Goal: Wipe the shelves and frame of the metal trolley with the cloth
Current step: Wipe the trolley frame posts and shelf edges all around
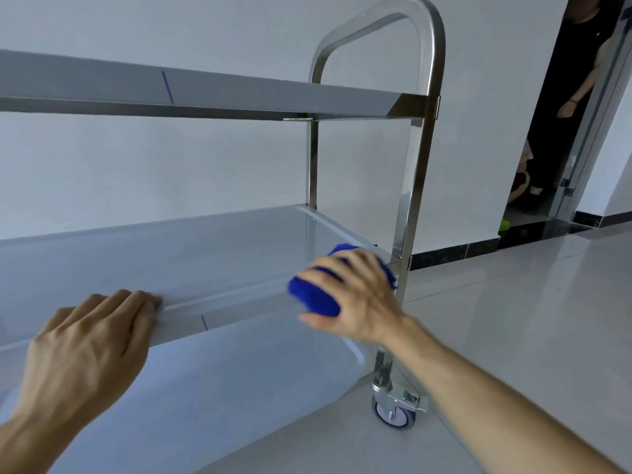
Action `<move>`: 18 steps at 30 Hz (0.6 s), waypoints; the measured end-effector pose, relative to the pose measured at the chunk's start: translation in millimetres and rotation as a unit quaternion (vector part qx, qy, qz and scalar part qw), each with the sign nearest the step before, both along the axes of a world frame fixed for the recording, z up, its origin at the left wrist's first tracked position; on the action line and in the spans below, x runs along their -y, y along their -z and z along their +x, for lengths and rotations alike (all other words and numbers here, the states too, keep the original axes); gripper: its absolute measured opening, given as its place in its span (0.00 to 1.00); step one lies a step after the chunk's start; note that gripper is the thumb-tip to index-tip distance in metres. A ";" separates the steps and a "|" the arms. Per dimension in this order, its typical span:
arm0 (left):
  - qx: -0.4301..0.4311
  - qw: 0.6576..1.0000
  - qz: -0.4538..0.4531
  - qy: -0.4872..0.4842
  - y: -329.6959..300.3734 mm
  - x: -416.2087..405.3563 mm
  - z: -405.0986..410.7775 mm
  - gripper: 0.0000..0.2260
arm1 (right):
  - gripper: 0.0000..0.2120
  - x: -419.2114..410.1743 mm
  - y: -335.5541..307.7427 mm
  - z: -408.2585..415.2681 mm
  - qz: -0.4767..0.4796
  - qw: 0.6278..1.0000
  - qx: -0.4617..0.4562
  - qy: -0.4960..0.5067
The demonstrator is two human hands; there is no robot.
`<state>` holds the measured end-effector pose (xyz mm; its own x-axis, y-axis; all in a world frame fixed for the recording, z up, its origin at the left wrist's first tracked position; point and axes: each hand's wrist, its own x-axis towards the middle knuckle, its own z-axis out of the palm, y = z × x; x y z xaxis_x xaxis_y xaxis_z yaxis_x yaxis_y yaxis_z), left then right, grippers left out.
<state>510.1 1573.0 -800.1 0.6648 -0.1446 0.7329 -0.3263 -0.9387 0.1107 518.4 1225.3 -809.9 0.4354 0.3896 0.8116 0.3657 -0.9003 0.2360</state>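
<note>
Blue cloth (316, 295), bunched in the right hand (355, 295), could slip off the middle shelf rim (239, 302) at centre; left hand (92, 340) clasping that rim steadies the castored trolley (415, 165).

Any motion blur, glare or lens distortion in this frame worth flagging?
Head view: the right hand and blue cloth are smeared by motion; the left hand is slightly soft; wide-angle bending curves the trolley upright and shelf edges; soft reflections on the metal, no harsh glare.
</note>
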 end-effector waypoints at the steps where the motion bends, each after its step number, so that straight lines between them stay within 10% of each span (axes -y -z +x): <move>1: -0.003 1.000 0.004 0.000 -2.7 1.3 -1.8 0.21 | 0.26 20.2 -1.1 -0.5 0.007 1.000 -0.016 0.020; 18: 0.003 1.000 0.009 0.010 -14.2 -7.5 -16.3 0.15 | 0.25 -100.8 3.3 4.8 0.040 0.998 0.027 -0.044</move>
